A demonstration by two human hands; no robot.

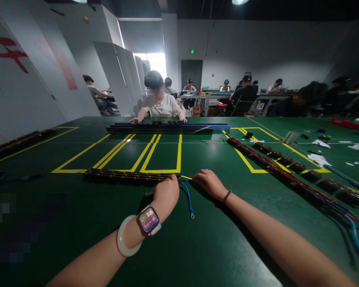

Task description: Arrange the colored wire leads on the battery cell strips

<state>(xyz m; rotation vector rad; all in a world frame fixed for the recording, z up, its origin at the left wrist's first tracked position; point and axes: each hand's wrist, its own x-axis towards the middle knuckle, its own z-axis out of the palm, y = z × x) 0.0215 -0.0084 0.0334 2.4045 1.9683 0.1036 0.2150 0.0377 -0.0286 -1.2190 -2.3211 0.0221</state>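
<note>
A long black strip of block-like parts with thin wires along its top (pixel 122 175) lies crosswise on the green table. My left hand (pixel 166 195) is closed at the strip's right end, its fingertips partly hidden. A short length of yellow wire (pixel 186 177) stretches from there to my right hand (pixel 210 184), which pinches its free end. From beneath my left hand a blue cable (pixel 189 199) curves down toward me, tipped with a metal ring lug (pixel 192 216). Another small lug (pixel 149 193) pokes out left of that hand.
Yellow tape outlines (pixel 179 155) mark the green table (pixel 227 247). Wired black strips (pixel 275 167) run along the right, near paper scraps (pixel 318 159). Across the table a person (pixel 160 101) handles parts by long dark rails (pixel 161 129). Another strip (pixel 20 142) lies far left.
</note>
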